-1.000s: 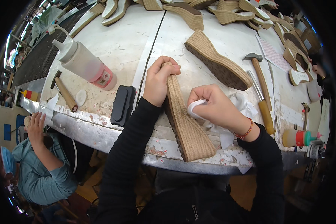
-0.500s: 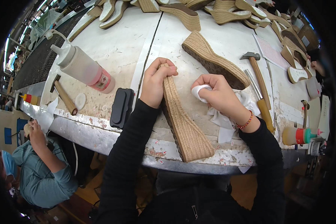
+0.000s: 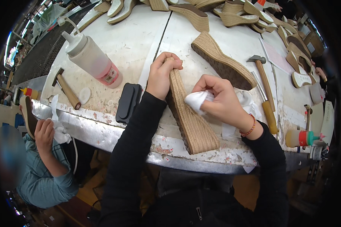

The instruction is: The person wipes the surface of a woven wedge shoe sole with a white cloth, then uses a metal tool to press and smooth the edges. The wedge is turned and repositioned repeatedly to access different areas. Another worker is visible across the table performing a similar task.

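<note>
My left hand [image 3: 165, 73] is closed round the thin toe end of a wedge sole [image 3: 193, 121] wrapped in tan braided rope. The sole is on its side, its thick heel end toward me and its dark tread facing left. In my right hand [image 3: 221, 98] a white cloth [image 3: 197, 102] is pinched, its bunched tip against the braided side. More white cloth [image 3: 251, 106] lies behind my right wrist. Just beyond my hands rests a second wedge sole [image 3: 223, 62] with its brown tread partly showing.
A squeeze bottle [image 3: 94, 60], a hammer [image 3: 67, 89] and a black case [image 3: 129, 103] stand or lie on the left. Another hammer [image 3: 262, 75] and a wooden-handled tool [image 3: 268, 113] lie right. Several wedge soles [image 3: 235, 17] are piled at the back. A co-worker [image 3: 45, 162] sits at left.
My right hand has brought the cloth left onto the side of the sole. The co-worker at left has raised a sole and cloth. The whole view has shifted slightly.
</note>
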The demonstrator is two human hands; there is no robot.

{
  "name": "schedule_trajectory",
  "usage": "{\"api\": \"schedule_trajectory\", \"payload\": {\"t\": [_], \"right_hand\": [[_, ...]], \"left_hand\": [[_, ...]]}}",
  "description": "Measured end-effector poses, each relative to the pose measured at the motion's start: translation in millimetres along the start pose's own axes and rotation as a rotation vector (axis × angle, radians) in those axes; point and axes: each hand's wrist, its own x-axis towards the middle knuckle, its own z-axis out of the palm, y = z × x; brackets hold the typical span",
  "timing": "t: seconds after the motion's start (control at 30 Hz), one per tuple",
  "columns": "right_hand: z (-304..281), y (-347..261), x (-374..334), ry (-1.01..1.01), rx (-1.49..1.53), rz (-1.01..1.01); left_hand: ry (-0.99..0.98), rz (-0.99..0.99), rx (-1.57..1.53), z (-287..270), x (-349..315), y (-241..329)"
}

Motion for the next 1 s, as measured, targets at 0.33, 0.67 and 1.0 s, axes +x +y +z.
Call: {"api": "schedule_trajectory", "payload": {"t": [0.33, 0.67, 1.0], "right_hand": [[-12, -5, 0, 0.003, -0.214, -0.035], [-9, -11, -7, -0.025, -0.085, 0.08], [-11, 14, -1, -0.201, 0.382, 0.448]], "left_hand": [[-0.018, -0.01, 0.077, -1, 0, -1], [-0.009, -0.007, 0.085, 0, -1, 1], [-0.029, -0.019, 0.029, -2, 1, -5]]}}
